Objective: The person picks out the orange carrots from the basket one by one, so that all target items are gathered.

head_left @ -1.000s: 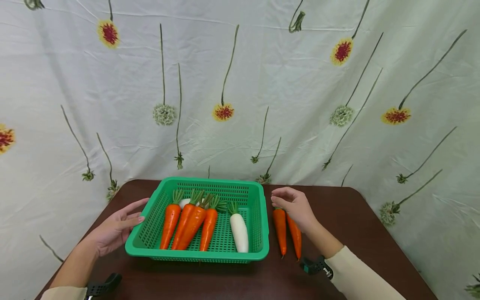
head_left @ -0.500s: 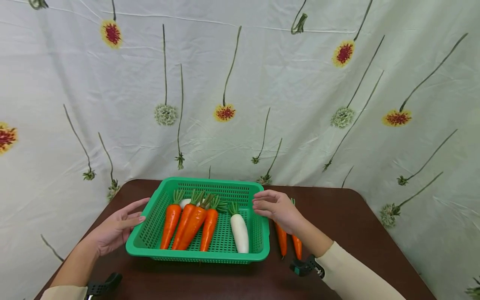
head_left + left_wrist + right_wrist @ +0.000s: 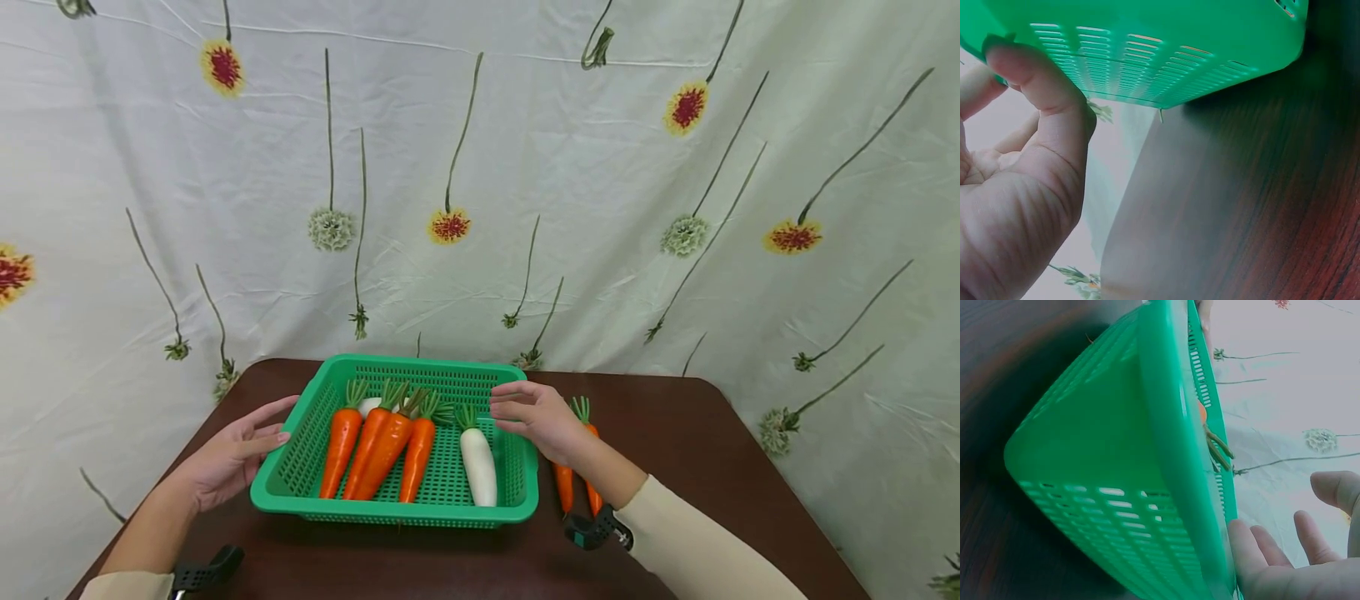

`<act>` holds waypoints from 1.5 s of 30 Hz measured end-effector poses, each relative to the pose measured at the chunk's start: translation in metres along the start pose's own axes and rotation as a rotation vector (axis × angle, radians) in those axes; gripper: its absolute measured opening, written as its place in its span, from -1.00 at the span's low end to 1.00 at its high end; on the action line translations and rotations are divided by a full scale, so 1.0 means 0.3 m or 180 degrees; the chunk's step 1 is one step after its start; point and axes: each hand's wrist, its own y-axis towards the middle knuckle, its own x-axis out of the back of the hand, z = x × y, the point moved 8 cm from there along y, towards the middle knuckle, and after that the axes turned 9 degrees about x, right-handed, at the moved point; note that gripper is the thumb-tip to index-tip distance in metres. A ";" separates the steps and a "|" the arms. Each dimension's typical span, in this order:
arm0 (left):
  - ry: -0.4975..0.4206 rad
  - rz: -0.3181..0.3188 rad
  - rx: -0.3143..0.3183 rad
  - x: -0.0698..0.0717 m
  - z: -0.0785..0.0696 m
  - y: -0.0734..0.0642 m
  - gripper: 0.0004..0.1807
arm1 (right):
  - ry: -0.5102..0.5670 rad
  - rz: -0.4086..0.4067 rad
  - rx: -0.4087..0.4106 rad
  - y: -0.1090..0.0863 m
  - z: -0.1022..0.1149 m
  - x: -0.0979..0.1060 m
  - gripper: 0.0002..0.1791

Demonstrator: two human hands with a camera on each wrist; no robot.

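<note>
A green plastic basket [image 3: 288,496] holds several orange carrots [image 3: 386,454] with leafy tops, one white radish [image 3: 478,467] lying to the right, and a white vegetable [image 3: 369,406] partly hidden behind the carrots. At the basket's left rim rests my left hand [image 3: 236,458], its thumb and fingers extended against the green edge. My right hand [image 3: 540,421] hovers over the right rim, fingers reaching loosely inward above the radish side and holding nothing. In the right wrist view, its spread fingers [image 3: 1316,540] show beyond the rim.
Outside the basket to the right, two carrots lie on the dark wooden table [image 3: 667,450], the right carrot [image 3: 593,496] and the left carrot [image 3: 564,487], both partly covered by my right hand and forearm. A white flower-printed cloth [image 3: 480,167] hangs behind the table.
My right hand has moved left from above the two loose carrots to over the basket's right rim, uncovering the right carrot's green top. My left hand and the basket have stayed in place.
</note>
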 end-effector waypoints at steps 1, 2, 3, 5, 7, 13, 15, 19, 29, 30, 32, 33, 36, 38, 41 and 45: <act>-0.0003 0.0001 0.0004 0.000 0.001 0.000 -0.37 | -0.0009 0.0007 0.0000 0.002 0.001 -0.006 -0.46; -0.0009 0.0001 0.0007 0.000 0.001 0.000 -0.37 | -0.0013 0.0011 -0.0003 0.004 0.001 -0.011 -0.46; -0.0013 0.0007 0.0008 0.000 0.002 0.000 -0.36 | -0.0022 0.0013 -0.0003 0.006 0.000 -0.016 -0.47; -0.0028 0.0021 0.0007 0.000 0.003 0.001 -0.36 | -0.0019 0.0019 -0.0008 0.012 0.000 -0.025 -0.47; -0.0040 0.0038 0.0007 0.000 0.005 0.002 -0.35 | -0.0005 0.0036 -0.0015 0.017 0.001 -0.033 -0.46; -0.0036 0.0068 -0.0004 0.002 0.003 0.003 -0.35 | -0.0066 0.0112 -0.0040 0.040 -0.006 -0.050 -0.43; -0.0034 0.0070 -0.0008 0.004 0.001 0.003 -0.35 | -0.0077 0.0118 -0.0060 0.050 -0.009 -0.054 -0.42; -0.0034 0.0083 -0.0019 0.002 -0.002 0.003 -0.35 | -0.0049 0.0116 -0.0087 0.065 -0.014 -0.062 -0.42; -0.0053 0.0098 -0.0024 -0.005 -0.005 0.001 -0.35 | -0.0085 0.0143 -0.0156 0.089 -0.019 -0.093 -0.39; -0.0060 0.0100 -0.0022 -0.005 -0.004 0.000 -0.36 | -0.0089 0.0154 -0.0156 0.092 -0.021 -0.096 -0.39; -0.0067 0.0101 -0.0022 -0.005 -0.004 0.000 -0.36 | -0.0095 0.0176 -0.0155 0.097 -0.023 -0.102 -0.39; -0.0067 0.0099 -0.0019 -0.004 -0.003 0.001 -0.36 | -0.0094 0.0194 -0.0158 0.098 -0.024 -0.106 -0.39; -0.0059 0.0091 -0.0014 -0.003 -0.003 0.001 -0.37 | -0.0088 0.0247 -0.0188 0.103 -0.026 -0.119 -0.39; -0.0050 0.0084 -0.0012 -0.002 -0.003 0.000 -0.37 | -0.0117 0.0270 -0.0226 0.105 -0.027 -0.127 -0.38; -0.0041 0.0076 -0.0006 -0.001 -0.003 0.000 -0.37 | -0.0208 0.0269 -0.0300 0.112 -0.032 -0.137 -0.38; -0.0057 0.0075 0.0005 0.002 0.000 0.002 -0.37 | -0.0359 0.0318 -0.0400 0.121 -0.035 -0.148 -0.38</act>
